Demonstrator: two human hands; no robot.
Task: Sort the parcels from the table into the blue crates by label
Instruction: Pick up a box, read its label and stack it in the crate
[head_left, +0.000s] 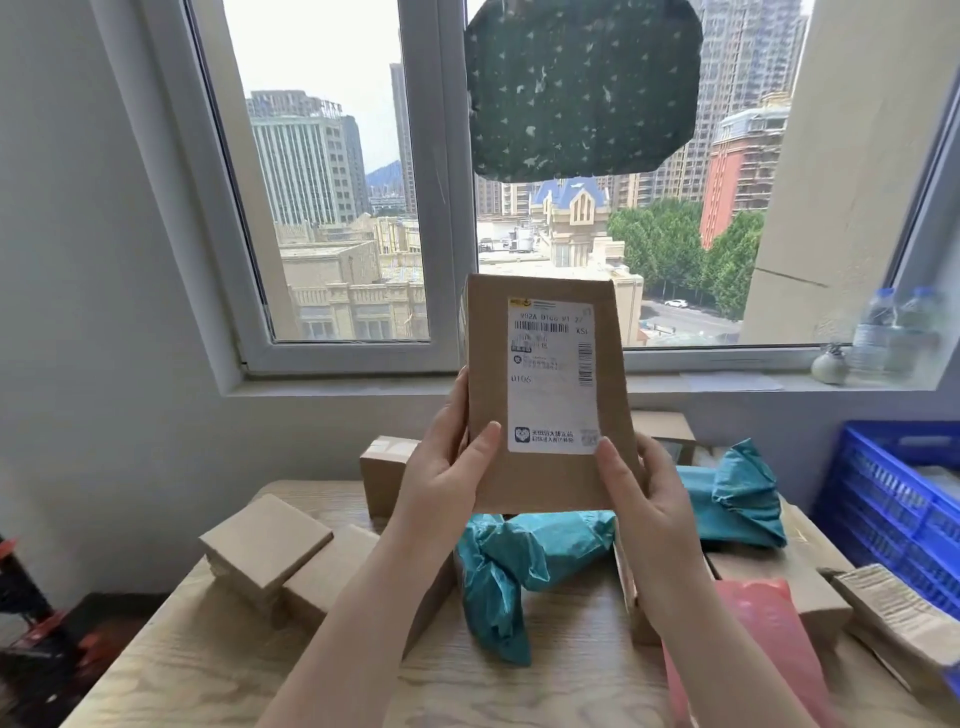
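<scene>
A brown cardboard parcel (540, 478) with a white shipping label (551, 374) is held upright above the table, label facing me. My left hand (447, 467) grips its lower left edge, thumb on the front. My right hand (647, 493) grips its lower right edge, thumb beside the label. Below, on the wooden table (545, 686), lie teal bagged parcels (519, 556), a pink bag (763, 639) and several cardboard boxes (265, 545). A blue crate (893, 499) stands at the right.
The window sill behind holds water bottles (893, 332) and a small pot (829, 364). A dark patterned sheet (582, 88) covers part of the window. A torn cardboard box (898, 618) sits at the table's right edge. Dark red-and-black equipment (31, 649) stands on the floor at left.
</scene>
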